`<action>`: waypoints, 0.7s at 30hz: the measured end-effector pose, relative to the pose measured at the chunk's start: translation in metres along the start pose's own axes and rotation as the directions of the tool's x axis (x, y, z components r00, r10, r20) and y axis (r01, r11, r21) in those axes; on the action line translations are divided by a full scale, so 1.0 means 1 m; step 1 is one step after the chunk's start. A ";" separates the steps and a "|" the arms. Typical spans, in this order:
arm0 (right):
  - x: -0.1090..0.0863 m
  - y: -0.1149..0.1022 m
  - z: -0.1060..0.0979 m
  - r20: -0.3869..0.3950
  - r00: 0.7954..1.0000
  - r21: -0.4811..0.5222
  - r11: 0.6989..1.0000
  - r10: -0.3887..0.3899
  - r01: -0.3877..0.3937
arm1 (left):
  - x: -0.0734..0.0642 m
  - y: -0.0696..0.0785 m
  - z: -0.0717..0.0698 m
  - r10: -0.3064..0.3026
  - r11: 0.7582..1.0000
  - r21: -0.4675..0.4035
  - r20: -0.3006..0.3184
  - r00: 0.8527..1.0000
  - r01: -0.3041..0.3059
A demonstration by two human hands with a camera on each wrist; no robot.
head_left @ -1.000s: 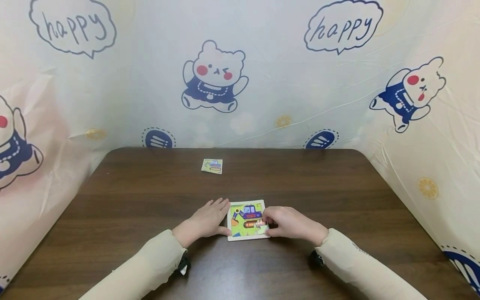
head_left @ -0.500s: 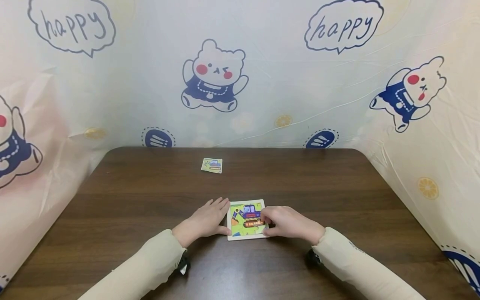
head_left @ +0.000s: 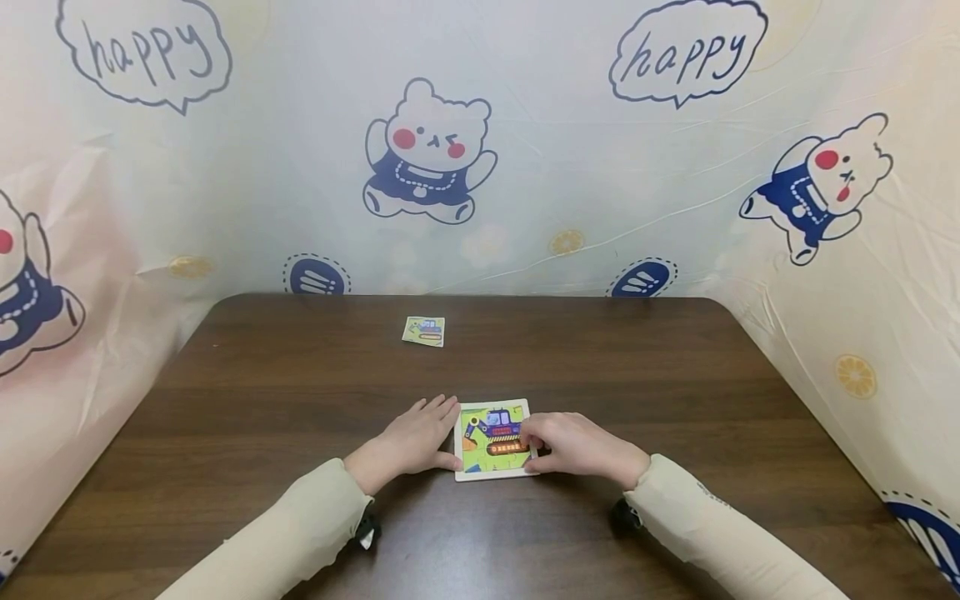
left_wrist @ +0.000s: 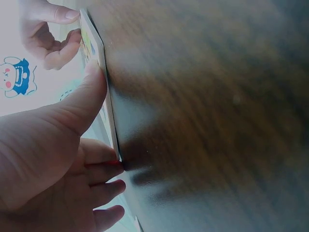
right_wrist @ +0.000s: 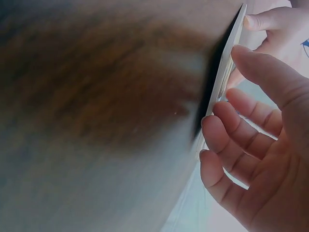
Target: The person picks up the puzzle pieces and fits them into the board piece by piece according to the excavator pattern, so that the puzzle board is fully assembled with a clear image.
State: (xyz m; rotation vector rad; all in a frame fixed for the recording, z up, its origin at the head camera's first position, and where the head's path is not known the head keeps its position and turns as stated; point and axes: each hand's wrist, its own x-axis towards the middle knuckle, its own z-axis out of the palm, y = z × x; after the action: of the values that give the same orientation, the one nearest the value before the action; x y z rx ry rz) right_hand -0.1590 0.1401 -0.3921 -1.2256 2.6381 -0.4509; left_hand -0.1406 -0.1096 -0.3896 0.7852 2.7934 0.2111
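A square jigsaw puzzle [head_left: 483, 460] of a purple excavator on green ground lies in its white-edged tray [head_left: 491, 477]. My left hand [head_left: 416, 437] rests along the tray's left side, fingers extended. In the left wrist view its thumb lies over the near rim. On the right side, my right hand [head_left: 577, 447] touches the puzzle with its thumb and fingertips. Its bent, spread fingers [right_wrist: 236, 125] hang by the tray's edge in the right wrist view. The lower right piece [head_left: 517, 461] sits level with its neighbours, partly hidden by the fingers.
Further back on the brown wooden table [head_left: 300, 358] lies a small card [head_left: 424, 332] with the same excavator picture. Behind the table hangs a pale cloth [head_left: 540, 192] printed with bears and the word "happy".
The lower right puzzle piece, tilted and askew under the right fingers a second ago, now lies flush in the picture. The right hand shifted slightly left; the left hand stayed put.
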 end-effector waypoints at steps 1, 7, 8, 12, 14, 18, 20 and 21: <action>0.000 0.000 0.000 0.001 1.000 0.004 1.000 -0.006 0.006 | 0.000 0.000 0.000 0.001 1.000 0.000 0.000 1.000 -0.001; -0.001 0.000 0.001 0.009 0.999 0.019 0.999 -0.032 0.032 | 0.000 0.000 0.000 0.003 1.000 0.000 -0.002 1.000 -0.003; -0.001 0.000 0.001 0.009 0.999 0.020 0.999 -0.033 0.033 | 0.000 -0.001 0.001 0.003 1.000 0.001 -0.003 1.000 -0.003; -0.001 0.001 0.000 0.009 0.999 0.014 0.999 -0.034 0.034 | 0.002 -0.001 0.001 0.005 1.000 0.009 -0.006 1.000 -0.005; -0.001 0.001 -0.001 0.009 0.999 0.009 0.999 -0.035 0.035 | 0.002 -0.002 0.002 0.006 1.000 0.009 -0.009 1.000 -0.006; 0.000 0.001 -0.002 0.013 0.999 0.007 0.999 -0.044 0.044 | 0.004 -0.005 0.003 0.009 1.000 -0.010 -0.007 1.000 -0.009; -0.001 0.002 -0.005 0.004 0.999 0.007 0.999 -0.046 0.046 | 0.005 -0.007 0.002 -0.004 0.999 -0.040 -0.004 1.000 0.004; -0.001 0.003 -0.007 -0.007 0.999 0.004 0.999 -0.045 0.045 | 0.006 -0.009 0.000 -0.015 0.998 -0.054 -0.006 1.000 0.015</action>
State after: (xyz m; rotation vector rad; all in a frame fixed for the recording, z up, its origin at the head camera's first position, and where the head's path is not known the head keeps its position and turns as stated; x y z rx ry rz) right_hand -0.1629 0.1442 -0.3869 -1.2863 2.6190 -0.4683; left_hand -0.1497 -0.1144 -0.3928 0.7516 2.7857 0.2856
